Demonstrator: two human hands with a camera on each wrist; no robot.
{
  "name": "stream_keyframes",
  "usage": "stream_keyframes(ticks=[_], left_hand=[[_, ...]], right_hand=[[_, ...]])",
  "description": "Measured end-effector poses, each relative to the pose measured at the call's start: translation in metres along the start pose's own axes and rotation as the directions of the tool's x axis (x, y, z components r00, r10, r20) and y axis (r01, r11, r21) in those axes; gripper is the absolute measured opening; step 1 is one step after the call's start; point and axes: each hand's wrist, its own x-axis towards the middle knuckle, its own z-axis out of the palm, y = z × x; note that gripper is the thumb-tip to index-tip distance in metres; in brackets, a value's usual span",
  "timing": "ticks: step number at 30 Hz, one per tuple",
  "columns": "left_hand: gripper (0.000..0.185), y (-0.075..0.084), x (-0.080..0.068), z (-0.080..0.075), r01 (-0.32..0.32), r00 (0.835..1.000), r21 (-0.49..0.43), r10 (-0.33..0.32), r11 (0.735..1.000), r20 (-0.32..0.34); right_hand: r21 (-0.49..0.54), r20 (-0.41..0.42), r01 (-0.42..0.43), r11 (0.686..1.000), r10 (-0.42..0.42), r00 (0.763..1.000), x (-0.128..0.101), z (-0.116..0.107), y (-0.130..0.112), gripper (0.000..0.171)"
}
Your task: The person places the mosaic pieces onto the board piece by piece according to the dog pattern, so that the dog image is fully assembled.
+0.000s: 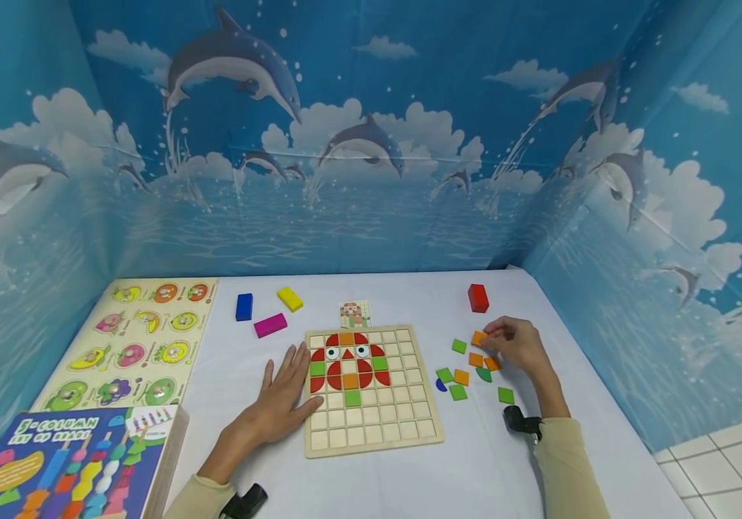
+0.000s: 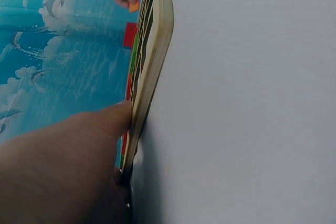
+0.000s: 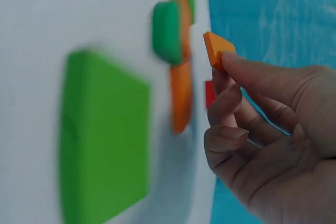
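A wooden grid board [image 1: 371, 425] lies in the middle of the white table, with red, orange and green tiles making a figure in its upper left. My left hand [image 1: 283, 396] lies flat with straight fingers against the board's left edge [image 2: 149, 77]. My right hand [image 1: 516, 344] pinches a small orange tile [image 1: 478, 337] [image 3: 216, 49] just above the table, right of the board. Loose green and orange tiles [image 1: 458, 376] lie under and beside that hand.
A red block [image 1: 477, 297] stands behind the right hand. Blue [image 1: 244, 306], yellow [image 1: 289, 298] and magenta [image 1: 270, 325] blocks lie behind the board, with a small pattern card [image 1: 354, 313]. A wooden peg puzzle [image 1: 134, 342] and a bead-set box [image 1: 66, 461] fill the left side.
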Motion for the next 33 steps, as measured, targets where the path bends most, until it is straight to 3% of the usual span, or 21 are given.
stream_keyframes(ticks=[6,10,12,17,24,27,33], left_hand=[[0.097,-0.001,0.0,0.0,-0.006,1.0,0.001,0.006,1.0,0.006],[0.097,-0.001,0.0,0.0,-0.008,1.0,-0.001,0.008,1.0,0.008],[0.098,-0.001,0.0,0.0,-0.006,1.0,-0.001,0.006,1.0,0.008],[0.097,-0.002,0.0,0.0,-0.004,1.0,0.002,0.004,1.0,0.007],[0.096,-0.002,-0.001,-0.001,-0.016,1.0,-0.009,0.016,1.0,0.006],[0.096,-0.002,-0.001,-0.001,-0.015,1.0,-0.009,0.015,1.0,0.004],[0.096,-0.001,-0.001,-0.001,-0.014,1.0,-0.005,0.014,1.0,0.004]], right_hand=[[0.052,0.1,0.077,0.996,-0.082,0.992,-0.004,0.013,-0.028,0.018],[0.083,0.19,0.17,0.982,-0.183,0.965,-0.01,0.035,-0.053,0.011],[0.112,0.234,0.212,0.971,-0.233,0.944,-0.015,0.048,-0.066,0.009],[0.196,0.336,0.321,0.927,-0.371,0.866,-0.028,0.081,-0.091,0.008],[0.214,0.41,0.393,0.894,-0.447,0.795,-0.047,0.114,-0.113,0.01],[0.204,0.425,0.415,0.887,-0.462,0.778,-0.052,0.121,-0.117,0.009],[0.154,0.431,0.436,0.887,-0.457,0.778,-0.058,0.127,-0.121,0.007]])
